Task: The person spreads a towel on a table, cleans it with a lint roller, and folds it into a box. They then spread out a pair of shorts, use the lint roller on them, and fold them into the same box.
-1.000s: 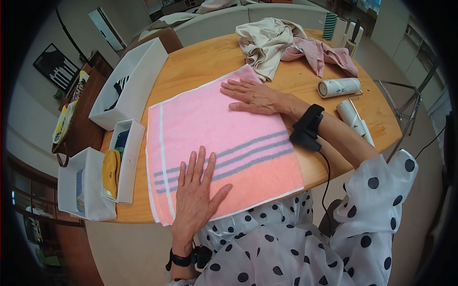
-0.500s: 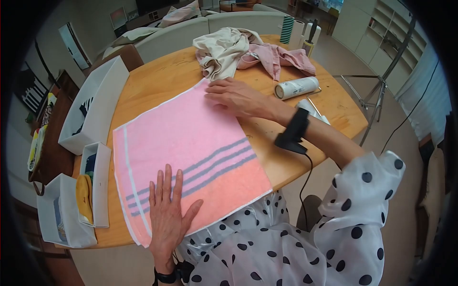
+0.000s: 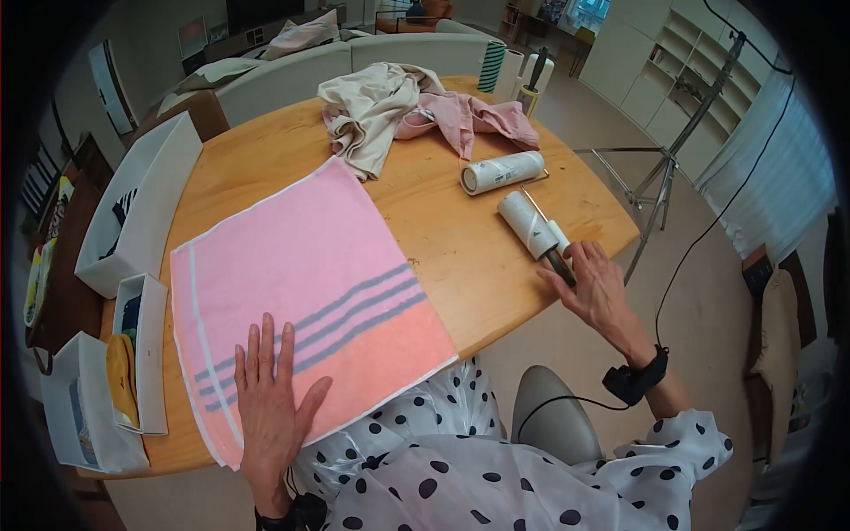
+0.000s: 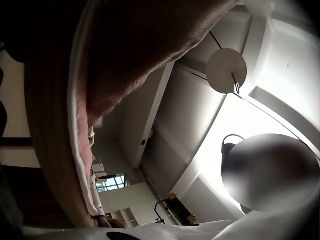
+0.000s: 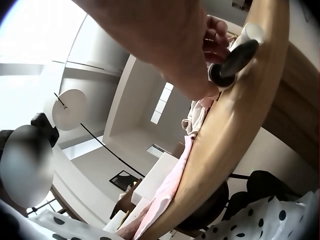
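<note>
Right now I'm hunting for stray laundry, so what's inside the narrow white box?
A yellow cloth and dark blue fabric show inside the box; whatever lies beneath them is covered.

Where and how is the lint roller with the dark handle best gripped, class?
By the dark handle, coming from the near right edge of the table and closing around its sides: it is slim and points toward that edge, away from the white roll.

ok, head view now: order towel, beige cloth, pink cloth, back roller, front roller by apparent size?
1. Towel
2. Beige cloth
3. Pink cloth, partly behind the beige
Last, unranked: back roller and front roller look alike; the front one is nearer the camera.
</note>
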Demonstrator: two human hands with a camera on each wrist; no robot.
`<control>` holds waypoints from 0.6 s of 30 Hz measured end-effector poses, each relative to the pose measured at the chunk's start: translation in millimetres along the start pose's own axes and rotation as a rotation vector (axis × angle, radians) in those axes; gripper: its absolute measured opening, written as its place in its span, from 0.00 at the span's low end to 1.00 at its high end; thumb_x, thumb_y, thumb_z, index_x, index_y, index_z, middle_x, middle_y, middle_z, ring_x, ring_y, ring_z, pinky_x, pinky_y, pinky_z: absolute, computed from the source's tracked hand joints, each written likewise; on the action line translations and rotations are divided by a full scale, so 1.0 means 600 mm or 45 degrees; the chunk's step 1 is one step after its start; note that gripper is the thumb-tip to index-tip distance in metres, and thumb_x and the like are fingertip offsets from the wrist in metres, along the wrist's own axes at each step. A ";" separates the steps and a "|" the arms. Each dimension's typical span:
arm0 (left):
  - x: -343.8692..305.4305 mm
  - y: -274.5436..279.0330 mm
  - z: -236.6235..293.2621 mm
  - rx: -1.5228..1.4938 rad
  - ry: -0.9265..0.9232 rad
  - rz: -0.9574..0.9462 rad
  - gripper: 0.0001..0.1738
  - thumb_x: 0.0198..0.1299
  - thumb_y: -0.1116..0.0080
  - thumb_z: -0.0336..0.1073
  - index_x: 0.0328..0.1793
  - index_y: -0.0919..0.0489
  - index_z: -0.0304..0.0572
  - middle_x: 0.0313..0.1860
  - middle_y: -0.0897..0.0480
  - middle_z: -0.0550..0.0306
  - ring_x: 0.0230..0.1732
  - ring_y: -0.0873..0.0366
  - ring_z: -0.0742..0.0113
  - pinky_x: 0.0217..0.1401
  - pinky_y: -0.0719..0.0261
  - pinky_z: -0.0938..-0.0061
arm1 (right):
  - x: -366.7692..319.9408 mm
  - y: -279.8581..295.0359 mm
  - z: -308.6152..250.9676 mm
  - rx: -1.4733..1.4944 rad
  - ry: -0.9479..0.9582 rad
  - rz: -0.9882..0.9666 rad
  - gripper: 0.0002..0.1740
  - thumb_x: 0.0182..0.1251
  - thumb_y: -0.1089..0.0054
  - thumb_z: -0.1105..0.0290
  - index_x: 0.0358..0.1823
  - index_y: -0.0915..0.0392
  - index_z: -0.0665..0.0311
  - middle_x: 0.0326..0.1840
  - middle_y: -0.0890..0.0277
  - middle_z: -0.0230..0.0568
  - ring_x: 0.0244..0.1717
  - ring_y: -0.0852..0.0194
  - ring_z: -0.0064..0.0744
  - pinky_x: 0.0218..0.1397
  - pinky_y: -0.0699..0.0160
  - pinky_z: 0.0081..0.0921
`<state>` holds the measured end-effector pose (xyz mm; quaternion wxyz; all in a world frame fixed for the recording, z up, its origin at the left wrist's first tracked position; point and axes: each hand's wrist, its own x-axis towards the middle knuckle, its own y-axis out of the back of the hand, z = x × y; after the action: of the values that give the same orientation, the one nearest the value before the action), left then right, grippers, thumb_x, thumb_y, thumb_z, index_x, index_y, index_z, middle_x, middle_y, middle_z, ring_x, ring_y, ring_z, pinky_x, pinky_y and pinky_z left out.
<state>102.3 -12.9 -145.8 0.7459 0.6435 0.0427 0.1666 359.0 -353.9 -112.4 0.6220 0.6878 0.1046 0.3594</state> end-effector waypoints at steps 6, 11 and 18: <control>-0.006 0.008 -0.009 0.001 0.047 0.002 0.44 0.69 0.47 0.58 0.82 0.45 0.44 0.84 0.50 0.48 0.84 0.56 0.49 0.84 0.61 0.51 | -0.027 -0.046 0.009 -0.034 0.085 0.093 0.13 0.72 0.41 0.65 0.41 0.31 0.68 0.36 0.26 0.54 0.37 0.26 0.54 0.36 0.27 0.44; -0.007 -0.001 -0.006 -0.055 0.025 0.050 0.44 0.68 0.47 0.60 0.82 0.44 0.45 0.84 0.50 0.47 0.84 0.55 0.48 0.84 0.60 0.51 | -0.033 0.004 -0.038 0.267 -0.028 0.095 0.10 0.74 0.45 0.70 0.48 0.32 0.68 0.33 0.26 0.57 0.27 0.27 0.58 0.30 0.29 0.46; -0.010 0.002 -0.013 -0.072 -0.057 0.099 0.40 0.68 0.47 0.61 0.81 0.40 0.53 0.82 0.48 0.44 0.83 0.54 0.46 0.84 0.60 0.50 | 0.025 -0.004 -0.199 0.586 0.610 -0.152 0.13 0.74 0.45 0.70 0.54 0.33 0.67 0.40 0.28 0.51 0.34 0.24 0.53 0.33 0.25 0.41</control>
<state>94.5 -7.1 -146.9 0.7574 0.6270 -0.0037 0.1823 296.1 -251.3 -112.9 0.4281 0.6987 0.3665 0.4406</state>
